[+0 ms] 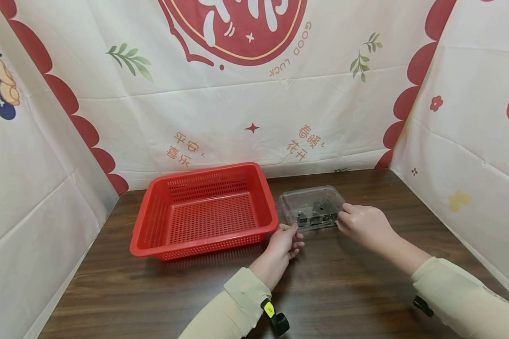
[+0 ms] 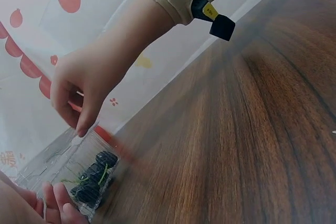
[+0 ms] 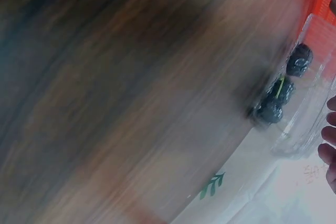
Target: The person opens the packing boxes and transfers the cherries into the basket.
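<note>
A clear plastic clamshell box [image 1: 311,195] stands on the table, right of the red basket. Inside lie several dark, glossy round fruits [image 2: 94,179] with thin green stems. My left hand [image 1: 280,245] grips the box's near left corner, its lower fingers loosely bent below it. On the opposite side, my right hand [image 1: 362,225] pinches the box's right edge between thumb and fingers. From the left wrist, the right hand [image 2: 86,85] shows its thumb pressed on the rim. In the right wrist view the fruits [image 3: 283,88] lie against the box's wall.
A red perforated basket [image 1: 203,240] stands left of the box, with only its bare mesh floor visible inside. Both sit on a dark wood-grain table [image 1: 186,301]. Printed white cloth [image 1: 246,108] hangs behind and along both sides.
</note>
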The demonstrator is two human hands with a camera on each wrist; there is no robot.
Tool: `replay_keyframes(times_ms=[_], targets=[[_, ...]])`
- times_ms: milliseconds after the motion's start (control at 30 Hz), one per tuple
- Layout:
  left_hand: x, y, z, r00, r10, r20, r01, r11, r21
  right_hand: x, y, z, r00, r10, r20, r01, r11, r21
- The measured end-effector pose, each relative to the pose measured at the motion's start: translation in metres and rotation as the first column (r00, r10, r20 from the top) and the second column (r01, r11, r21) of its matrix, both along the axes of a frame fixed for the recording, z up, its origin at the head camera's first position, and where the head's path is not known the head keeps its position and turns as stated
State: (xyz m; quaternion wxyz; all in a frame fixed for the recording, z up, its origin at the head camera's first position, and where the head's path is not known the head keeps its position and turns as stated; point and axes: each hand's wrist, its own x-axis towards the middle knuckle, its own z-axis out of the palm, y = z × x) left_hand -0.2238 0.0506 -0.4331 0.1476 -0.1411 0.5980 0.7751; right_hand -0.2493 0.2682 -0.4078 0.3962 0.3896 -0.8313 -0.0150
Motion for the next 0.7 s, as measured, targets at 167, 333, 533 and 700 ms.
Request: replay_keyframes(times_ms=[167,333,533,700], targets=[[0.000,0.000,0.000,1.000,0.001,0.006,-0.001,1.000,0.005,-0.001,0.010,-0.002,1.000,-0.026,0.002,0.026,1.000,-0.012],[0.000,-0.001,0.000,1.000,0.008,0.012,-0.009,1.000,0.011,-0.004,0.017,-0.003,0.999,-0.052,0.007,0.052,0.999,-0.014],[0.000,-0.001,-0.002,1.000,0.017,0.018,-0.017,1.000,0.008,-0.004,0.024,-0.006,0.996,-0.083,0.033,0.084,0.996,-0.014],[0.000,-0.001,-0.004,1.000,0.019,0.020,-0.019,1.000,-0.009,-0.004,0.029,-0.008,0.990,-0.120,0.069,0.120,0.993,-0.004]])
